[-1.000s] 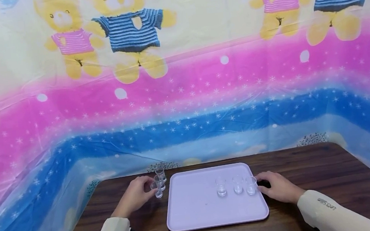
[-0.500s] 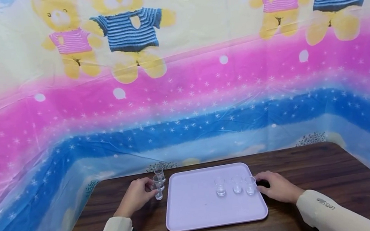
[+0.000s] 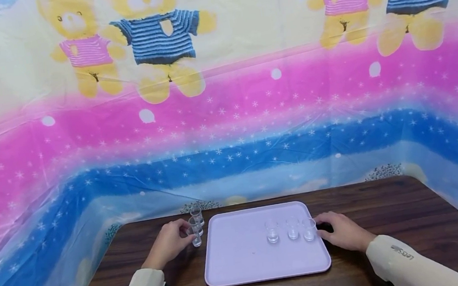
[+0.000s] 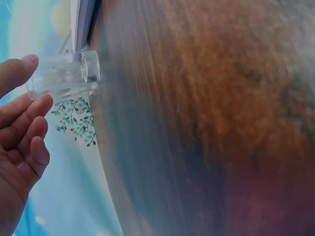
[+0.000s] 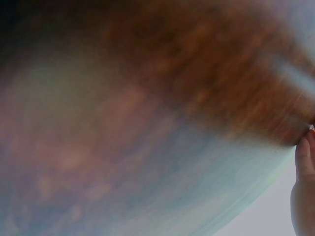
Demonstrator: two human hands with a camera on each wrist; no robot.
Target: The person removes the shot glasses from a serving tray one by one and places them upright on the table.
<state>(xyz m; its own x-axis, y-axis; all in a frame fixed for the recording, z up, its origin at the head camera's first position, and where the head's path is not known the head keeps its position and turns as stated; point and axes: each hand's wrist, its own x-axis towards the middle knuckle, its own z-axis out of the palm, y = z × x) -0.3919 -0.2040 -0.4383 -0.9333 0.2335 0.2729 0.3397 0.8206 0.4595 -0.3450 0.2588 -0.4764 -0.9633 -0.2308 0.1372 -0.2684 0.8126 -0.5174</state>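
At the table's left, my left hand [image 3: 171, 243] pinches the nearest of several small clear shot glasses, the near shot glass [image 4: 61, 73], between thumb and fingers. Right behind it a second shot glass [image 3: 200, 229] is partly hidden, and the far shot glass [image 3: 197, 215] stands beyond. A lilac tray [image 3: 242, 265] carries a left shot glass [image 3: 272, 232], a middle shot glass [image 3: 292, 229] and a right shot glass [image 3: 309, 230], all upright. Beside the tray's right rim, my right hand [image 3: 343, 231] rests with fingertips close to the right shot glass; contact is unclear.
The dark wood table [image 3: 387, 210] extends around the tray on every side. A printed teddy-bear sheet [image 3: 251, 159] hangs behind the table and along both sides. In the right wrist view, only blurred table and part of the hand show.
My left thumb and fingers have closed in on the near shot glass, which has shifted slightly and stands straighter. My right hand and the glasses on the tray stay in place.
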